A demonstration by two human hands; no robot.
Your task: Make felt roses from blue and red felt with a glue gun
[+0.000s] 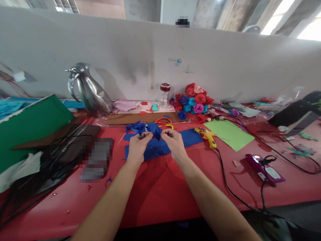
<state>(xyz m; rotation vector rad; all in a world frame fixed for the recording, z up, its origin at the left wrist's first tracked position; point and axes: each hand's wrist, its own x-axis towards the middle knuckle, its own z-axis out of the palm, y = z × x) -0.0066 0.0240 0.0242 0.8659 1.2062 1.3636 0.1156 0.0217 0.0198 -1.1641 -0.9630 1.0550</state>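
Observation:
A dark blue paper petal (155,131) is pinched between my two hands, above the middle of the red table. My left hand (138,145) closes its thumb and forefinger on the petal's left edge. On the right edge, the fingers of my right hand (173,140) are closed the same way. Beneath both hands lies a flat blue crepe paper sheet (160,149). Beside my left fingers sit crumpled blue pieces (137,127). Behind my hands are scissors with yellow and orange handles (166,126), partly covered by the petal.
A yellow glue gun (210,138) with a black cord lies right, near a light green sheet (232,134) and a purple power box (265,170). Behind stand a steel jug (91,90), a red-capped jar (165,95) and paper roses (194,102). A blurred phone-like slab (97,159) lies left.

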